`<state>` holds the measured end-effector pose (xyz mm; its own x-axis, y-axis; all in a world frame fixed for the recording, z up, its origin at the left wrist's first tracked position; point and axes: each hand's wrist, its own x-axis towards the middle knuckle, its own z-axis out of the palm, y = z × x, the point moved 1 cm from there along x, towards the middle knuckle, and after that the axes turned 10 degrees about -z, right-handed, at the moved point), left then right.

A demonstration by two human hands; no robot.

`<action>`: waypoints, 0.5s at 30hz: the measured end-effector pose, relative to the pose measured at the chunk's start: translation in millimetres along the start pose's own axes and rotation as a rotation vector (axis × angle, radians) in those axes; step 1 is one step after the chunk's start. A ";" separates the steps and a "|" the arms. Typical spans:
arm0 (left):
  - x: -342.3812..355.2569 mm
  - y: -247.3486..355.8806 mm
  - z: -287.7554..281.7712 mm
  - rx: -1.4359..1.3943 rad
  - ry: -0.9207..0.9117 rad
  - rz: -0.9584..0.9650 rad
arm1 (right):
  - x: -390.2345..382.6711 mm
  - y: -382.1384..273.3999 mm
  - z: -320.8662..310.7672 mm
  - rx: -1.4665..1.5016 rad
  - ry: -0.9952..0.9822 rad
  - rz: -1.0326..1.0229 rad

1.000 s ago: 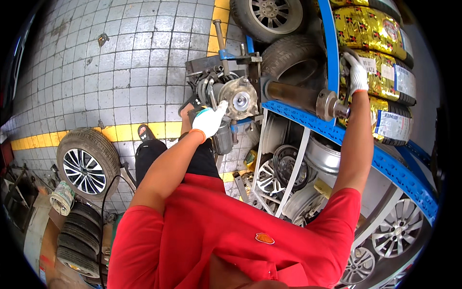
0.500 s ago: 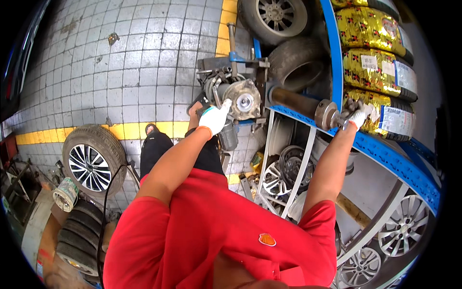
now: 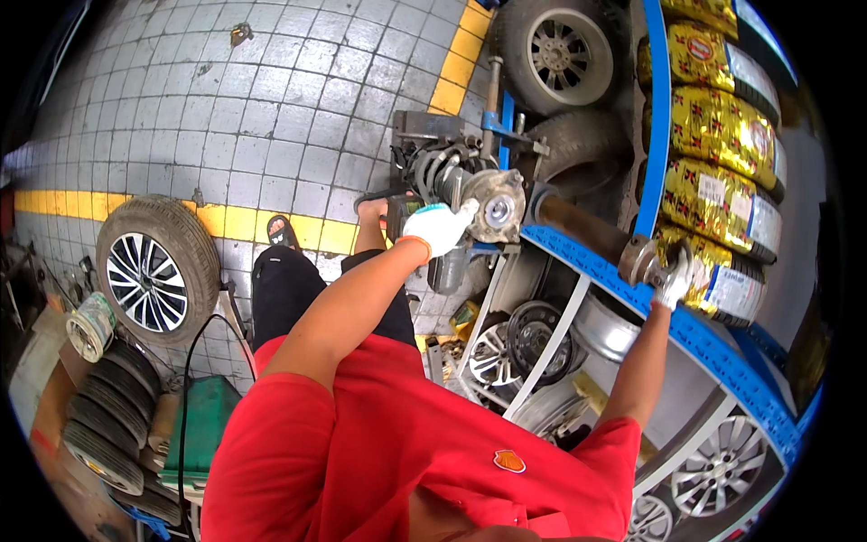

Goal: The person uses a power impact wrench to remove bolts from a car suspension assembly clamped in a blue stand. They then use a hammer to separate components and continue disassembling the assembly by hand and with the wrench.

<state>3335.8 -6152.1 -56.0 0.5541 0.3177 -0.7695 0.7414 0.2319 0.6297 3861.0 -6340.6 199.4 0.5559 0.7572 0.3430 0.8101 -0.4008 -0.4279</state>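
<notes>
Strut assembly lies just above the centre of the frame, its coil spring toward the left and its worn metal top plate facing up at the camera. Blue bracket stands just above it. Left hand, in a white glove, is at the plate's lower left edge, a fingertip apparently touching the metal; the palm side is hidden, so cannot tell whether it grasps anything. Right hand, gloved too, is at the right of centre, fingers bent about the outer end of the brown cylinder, just past the metal collar; cannot tell whether they are closed on the end fitting. Handling, judged by eye: assembly probably heavy and rigid, not fragile; the spring is stiff and may store force. Metal looks grimy, so possibly slick under a glove. Best hold: plate's outer rim or the solid body, fingers clear of the coils. Cylinder likely heavy and smooth; the collar seems the surer grip.
</notes>
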 end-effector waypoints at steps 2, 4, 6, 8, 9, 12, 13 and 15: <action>12.7 -5.5 7.6 0.088 -0.039 -0.001 | -2.3 -14.1 -19.1 -0.030 -0.186 -0.133; 37.4 -31.8 34.9 0.201 0.024 0.116 | -13.8 -38.7 -10.1 -0.071 -0.289 -0.357; 39.1 -43.3 42.4 0.161 0.100 0.190 | -17.7 -41.9 -13.5 -0.439 -0.370 -0.540; 65.7 -82.0 72.6 0.087 0.192 0.278 | -22.6 -29.7 -14.5 -0.309 -0.332 -0.460; 31.9 -63.0 49.0 0.132 0.174 0.224 | -29.8 -16.2 -12.8 -0.257 -0.290 -0.448; 8.1 -98.5 38.2 -0.151 0.290 0.099 | -12.7 -22.8 3.6 -0.417 -0.271 -0.612; 4.2 -117.3 36.9 -0.271 0.290 0.071 | -11.2 -27.1 11.8 -0.475 -0.252 -0.660; -7.7 -146.2 28.9 -0.552 0.305 -0.067 | -16.8 -4.8 1.0 -0.590 -0.185 -0.729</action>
<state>3234.1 -6215.0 -145.2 0.3198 0.5148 -0.7954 0.4212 0.6748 0.6060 3847.5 -6350.9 194.8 -0.1197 0.9725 0.1996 0.9370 0.0442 0.3464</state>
